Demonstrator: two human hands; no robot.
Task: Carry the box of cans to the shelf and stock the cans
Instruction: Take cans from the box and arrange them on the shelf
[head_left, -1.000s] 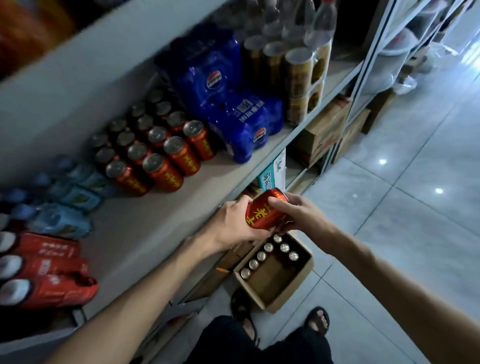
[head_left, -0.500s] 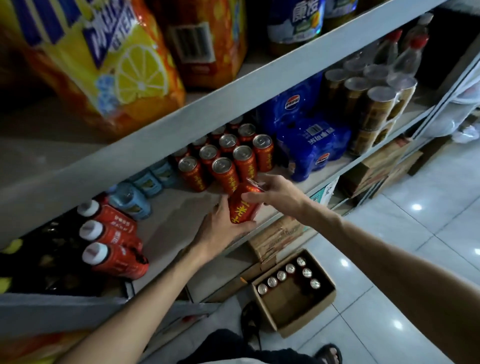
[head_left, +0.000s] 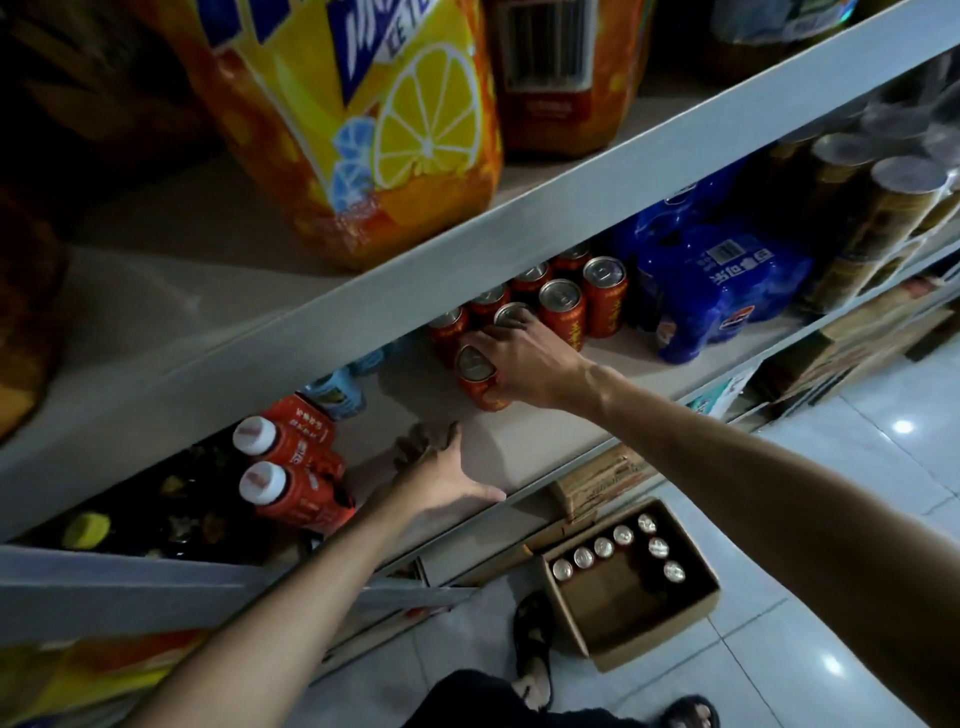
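Observation:
My right hand (head_left: 524, 364) is shut on a red can (head_left: 475, 376), which stands upright on the middle shelf (head_left: 519, 447) at the front left of a group of several red cans (head_left: 561, 306). My left hand (head_left: 441, 473) rests flat and open on the shelf's front edge, holding nothing. On the floor below stands the open cardboard box (head_left: 675, 618) with several cans (head_left: 613, 545) along its far and right sides.
Red bottles (head_left: 291, 467) lie on the shelf left of my left hand. A blue shrink-wrapped pack (head_left: 727, 291) and tall brown cans (head_left: 883, 208) stand to the right. Large iced-tea packs (head_left: 363, 130) fill the shelf above. My sandalled feet (head_left: 535, 644) are beside the box.
The right hand has carried the red can onto the shelf beside the other cans. The left hand has let go of it and dropped to the shelf edge.

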